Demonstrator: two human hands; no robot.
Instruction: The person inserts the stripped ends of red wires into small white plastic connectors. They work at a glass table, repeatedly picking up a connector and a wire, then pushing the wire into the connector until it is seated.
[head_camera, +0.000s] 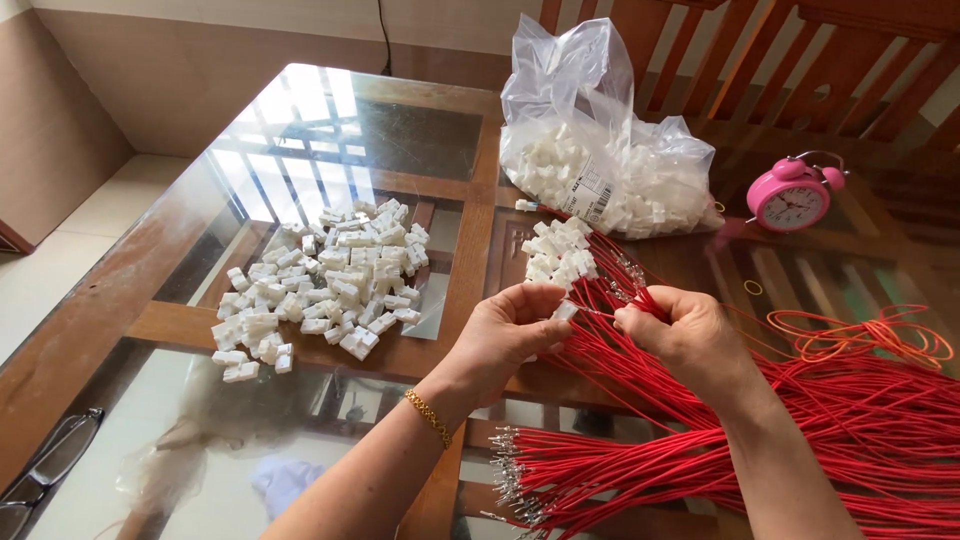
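Connector in hand: the left hand (515, 325) is pinching a small white plastic connector (566, 311) between thumb and fingertips, just above the worktop's wooden rail, near the middle of the view.
Wire: the right hand (672, 330) is closing its fingers on a thin red wire (640, 297) near its metal tip, and the tip is pointing toward the connector; the two hands are sitting just beside each other.
Wire bundle: a thick sheaf of red wires (700, 450) is lying across the right half of the worktop, fanning under the right hand, with silvery terminals showing at the lower end.
Fitted ends: a cluster of white connectors (558, 250) is sitting at the top of the wire bundle, just behind the hands.
Bag: a clear plastic bag (590, 130) is slumping at the far side, its mouth gaping open and its belly filled with white connectors; a white rectangular label (592, 190) with dark print is sticking to its front.
Loose pile: a heap of white connectors (320, 280) is spreading over the glass to the left of the hands, well apart from the bag.
Clock: a pink twin-bell alarm clock (792, 194) is standing right of the bag.
Worktop: a glass-topped worktop (330, 130) with a wooden frame is carrying everything.
Bracelet: a gold chain bracelet (430, 416) is circling the left wrist.
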